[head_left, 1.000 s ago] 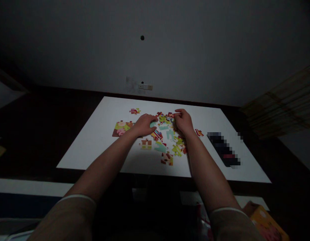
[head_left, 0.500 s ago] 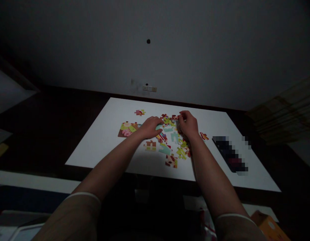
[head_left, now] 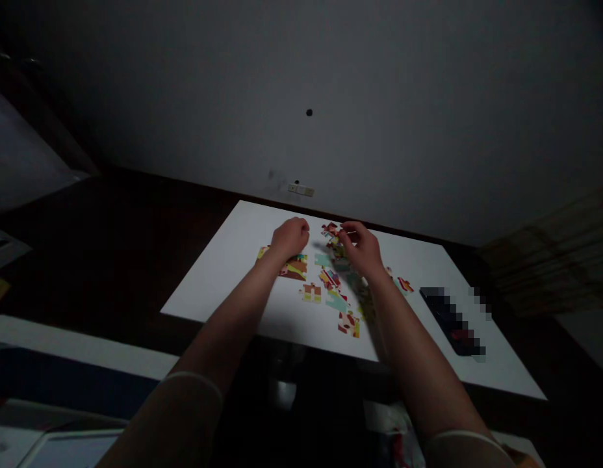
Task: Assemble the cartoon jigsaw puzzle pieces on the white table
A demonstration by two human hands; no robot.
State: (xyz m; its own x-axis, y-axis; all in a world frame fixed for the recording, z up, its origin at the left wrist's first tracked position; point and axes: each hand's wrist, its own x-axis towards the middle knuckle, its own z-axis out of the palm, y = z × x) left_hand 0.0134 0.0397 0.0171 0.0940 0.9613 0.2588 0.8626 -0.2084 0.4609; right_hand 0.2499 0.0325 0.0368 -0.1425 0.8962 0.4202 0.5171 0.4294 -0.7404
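Note:
My left hand (head_left: 290, 238) is curled closed, over the upper side of a partly joined jigsaw section (head_left: 295, 267). Whatever its fingers may hold is hidden. My right hand (head_left: 364, 250) is at a loose pile of puzzle pieces (head_left: 336, 249), its thumb and bent fingers apart. A red puzzle piece (head_left: 330, 229) lies just left of its fingertips. Nearer me are a brown-and-yellow piece (head_left: 311, 294), a pale green piece (head_left: 336, 299) and a spotted piece (head_left: 349, 324). My right hand and forearm cover part of the pile.
The white tabletop (head_left: 208, 279) carries all the pieces. An orange-red piece (head_left: 405, 285) lies right of my right wrist. Farther right is a dark flat object (head_left: 442, 318), partly pixelated. Behind the table stands a grey wall (head_left: 403, 130) with a socket strip (head_left: 300, 190).
My left hand has lifted off the pile and its fingers have curled in. My right hand stays by the far pieces, its fingers a little more spread. The view has shifted and tilted.

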